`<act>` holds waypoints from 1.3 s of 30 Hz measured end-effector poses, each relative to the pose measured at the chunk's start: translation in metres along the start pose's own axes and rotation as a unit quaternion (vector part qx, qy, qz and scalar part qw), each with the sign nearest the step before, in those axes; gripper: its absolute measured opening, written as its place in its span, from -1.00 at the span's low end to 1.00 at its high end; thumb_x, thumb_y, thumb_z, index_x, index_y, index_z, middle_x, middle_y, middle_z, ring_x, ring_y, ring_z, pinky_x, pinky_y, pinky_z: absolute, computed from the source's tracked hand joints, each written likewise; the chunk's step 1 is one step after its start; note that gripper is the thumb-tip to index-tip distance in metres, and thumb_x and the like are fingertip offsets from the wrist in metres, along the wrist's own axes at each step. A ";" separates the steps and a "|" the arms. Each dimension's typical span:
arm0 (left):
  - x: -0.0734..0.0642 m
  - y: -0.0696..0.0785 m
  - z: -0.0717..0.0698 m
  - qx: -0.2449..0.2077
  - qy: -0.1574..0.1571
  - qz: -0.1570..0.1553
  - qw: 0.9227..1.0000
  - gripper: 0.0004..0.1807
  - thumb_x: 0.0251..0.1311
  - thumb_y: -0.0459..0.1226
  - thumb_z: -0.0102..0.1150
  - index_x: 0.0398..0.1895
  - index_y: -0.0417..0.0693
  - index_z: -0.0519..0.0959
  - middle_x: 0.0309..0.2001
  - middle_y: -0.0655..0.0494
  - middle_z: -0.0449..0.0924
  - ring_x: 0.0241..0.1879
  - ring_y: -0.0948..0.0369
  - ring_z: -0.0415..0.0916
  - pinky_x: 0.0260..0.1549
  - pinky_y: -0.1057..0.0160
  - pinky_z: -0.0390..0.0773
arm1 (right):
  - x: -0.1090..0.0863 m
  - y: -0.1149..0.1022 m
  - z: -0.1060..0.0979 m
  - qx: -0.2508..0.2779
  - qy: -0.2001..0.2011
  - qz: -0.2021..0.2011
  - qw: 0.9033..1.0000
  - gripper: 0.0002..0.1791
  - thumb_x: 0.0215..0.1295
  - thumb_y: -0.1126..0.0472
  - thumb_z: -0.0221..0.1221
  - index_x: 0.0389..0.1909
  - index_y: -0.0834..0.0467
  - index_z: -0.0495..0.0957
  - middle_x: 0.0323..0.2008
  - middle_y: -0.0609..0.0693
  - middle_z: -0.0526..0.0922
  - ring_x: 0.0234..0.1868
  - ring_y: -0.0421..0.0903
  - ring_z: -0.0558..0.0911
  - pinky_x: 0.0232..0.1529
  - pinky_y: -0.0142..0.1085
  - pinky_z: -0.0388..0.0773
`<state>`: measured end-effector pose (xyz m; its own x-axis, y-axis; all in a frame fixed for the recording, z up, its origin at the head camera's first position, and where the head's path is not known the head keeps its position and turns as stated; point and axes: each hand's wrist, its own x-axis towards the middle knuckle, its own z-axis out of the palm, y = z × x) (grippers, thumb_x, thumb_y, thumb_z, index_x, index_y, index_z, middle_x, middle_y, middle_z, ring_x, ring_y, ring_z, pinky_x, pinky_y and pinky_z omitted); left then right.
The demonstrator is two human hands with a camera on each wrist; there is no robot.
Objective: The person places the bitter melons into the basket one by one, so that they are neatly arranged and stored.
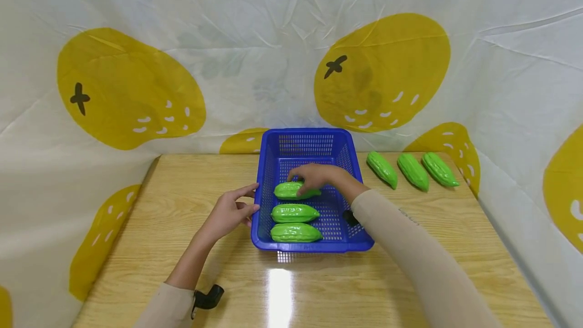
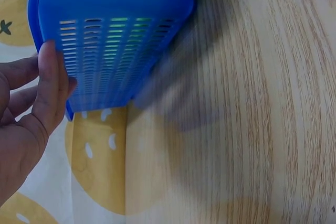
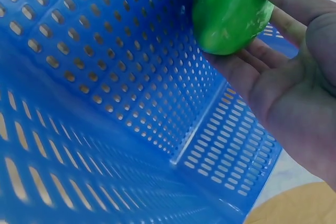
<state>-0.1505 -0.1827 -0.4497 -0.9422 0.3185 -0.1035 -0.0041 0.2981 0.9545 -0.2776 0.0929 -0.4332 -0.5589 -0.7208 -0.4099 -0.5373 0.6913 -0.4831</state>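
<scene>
A blue plastic basket (image 1: 314, 248) stands on the wooden table with three glossy green bitter melons inside. My right hand (image 1: 314, 175) reaches into it and grips the farthest bitter melon (image 1: 287, 191), thumb on one side and fingers on the other in the right wrist view. Nearer to me lie a second bitter melon (image 1: 294, 213) and a third bitter melon (image 1: 296, 233), side by side. My left hand (image 1: 232, 210) is at the basket's left rim, its fairly straight fingertips touching the rim from outside.
To the right of the basket, three more bitter melons (image 1: 413, 171) lie in a row near the table's back edge. A white curtain (image 1: 255, 80) with yellow fruit prints hangs behind and beside the wooden table (image 1: 191, 181).
</scene>
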 end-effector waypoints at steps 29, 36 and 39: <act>-0.001 0.002 0.000 0.001 0.003 -0.008 1.000 -0.34 0.37 -0.44 0.25 0.52 -0.17 0.35 0.20 -0.30 0.51 -0.40 0.12 0.71 -0.41 0.00 0.81 | 0.003 -0.001 0.012 0.015 -0.026 0.013 0.999 -0.39 0.34 0.03 0.38 0.35 0.12 0.48 0.28 0.16 0.58 0.34 0.10 0.53 0.42 -0.05 0.49; 0.000 0.000 0.001 0.004 0.005 -0.009 1.000 -0.34 0.37 -0.45 0.24 0.53 -0.15 0.34 0.19 -0.28 0.52 -0.42 0.15 0.71 -0.34 -0.17 0.78 | 0.003 0.000 0.012 0.015 -0.026 0.005 1.000 -0.39 0.36 0.04 0.37 0.36 0.14 0.47 0.28 0.17 0.57 0.35 0.11 0.52 0.43 -0.05 0.48; 0.001 0.000 0.000 0.004 0.004 -0.008 1.000 -0.34 0.37 -0.46 0.24 0.53 -0.16 0.34 0.19 -0.27 0.52 -0.43 0.16 0.71 -0.32 -0.21 0.76 | 0.002 0.000 0.012 0.016 -0.025 0.000 1.000 -0.38 0.37 0.06 0.36 0.37 0.16 0.46 0.28 0.18 0.57 0.34 0.12 0.52 0.43 -0.05 0.48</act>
<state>-0.1515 -0.1820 -0.4505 -0.9449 0.3059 -0.1167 -0.0172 0.3098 0.9507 -0.2711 0.0905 -0.4434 -0.5263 -0.7236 -0.4467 -0.5171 0.6893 -0.5074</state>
